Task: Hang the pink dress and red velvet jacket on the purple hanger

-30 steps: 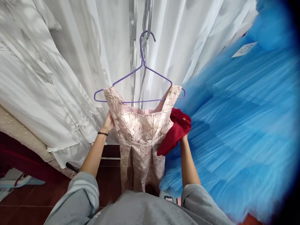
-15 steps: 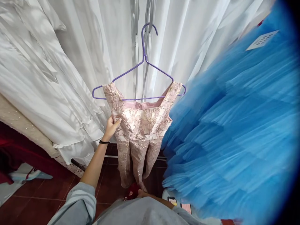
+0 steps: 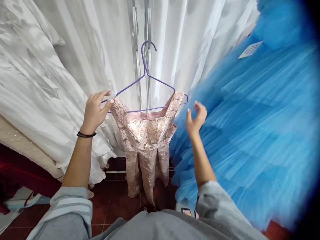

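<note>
A pink dress (image 3: 150, 133) with raised gold flower patterns hangs by its two wide straps from a purple wire hanger (image 3: 135, 81). My left hand (image 3: 94, 111), with a dark band at the wrist, is at the hanger's left end. Its thumb and fingers are apart around that end, the thumb tip by the left strap; whether it touches is hard to tell. To the right of the hanger's other end, my right hand (image 3: 196, 117) is raised with thumb and fingers apart, holding nothing. The hanger's hook shows in front of metal rods (image 3: 148, 30); what bears it is unclear.
White gowns and cloth (image 3: 42, 83) hang at the left and behind. A large blue tulle dress (image 3: 245, 133) with a white tag (image 3: 250, 50) fills the right side. Below are dark red floor tiles (image 3: 102, 206) and a phone (image 3: 186, 211) on a pale surface.
My left hand has let go of the dress's side and moved up to the hanger's left end. My right hand has risen from the hem to beside the right strap.
</note>
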Demonstrator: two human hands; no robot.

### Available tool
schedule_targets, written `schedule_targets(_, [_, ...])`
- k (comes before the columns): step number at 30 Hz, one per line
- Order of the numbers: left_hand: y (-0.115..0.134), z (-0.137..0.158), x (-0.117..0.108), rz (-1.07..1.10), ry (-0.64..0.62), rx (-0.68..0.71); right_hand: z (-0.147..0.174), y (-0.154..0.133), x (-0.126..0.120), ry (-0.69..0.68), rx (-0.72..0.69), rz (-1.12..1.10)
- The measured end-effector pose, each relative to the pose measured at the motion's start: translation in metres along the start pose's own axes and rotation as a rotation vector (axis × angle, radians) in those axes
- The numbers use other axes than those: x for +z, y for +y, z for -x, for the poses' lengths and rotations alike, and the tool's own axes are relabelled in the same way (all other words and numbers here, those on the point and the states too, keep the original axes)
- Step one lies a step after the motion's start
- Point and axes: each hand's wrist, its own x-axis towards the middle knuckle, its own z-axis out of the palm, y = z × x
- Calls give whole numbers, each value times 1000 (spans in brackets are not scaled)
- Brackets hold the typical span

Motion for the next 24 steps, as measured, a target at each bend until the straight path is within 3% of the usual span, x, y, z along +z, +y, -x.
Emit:
schedule_targets(2, [3, -10, 10, -70, -85, -38, -53, -2, -2, -91, -123, -8])
schedule_targets(5, [-7, -9, 11, -155, -49, -85, -103, 0, -8, -364, -252, -15])
schedule_targets(8, [-32, 10, -8, -157, 13, -145, -112, 7, -18, -364, -197, -40])
schedule_targets(11, [-62, 47, -16, 105, 98, -454, -97, 14, -18, -395, -70, -226])
schedule_targets(13, [-74, 80, -1, 238, 122, -611, -82, 17, -9, -420, 31, -369])
schedule_targets(15, [-74, 120, 31, 355, 112, -715, -63, 21, 4, -395, 158, -447])
schedule_targets(18, [-50, 191, 88, 525, -19, -829, -16, 30, 22, -316, 385, -453])
schedule_targets(21, [-7, 268, 126, 585, -166, -929, 63, 37, 28, -363, 509, -440])
schedule_targets(24, [39, 333, 130, 581, -251, -1106, 163, 33, 23, -479, 605, -355])
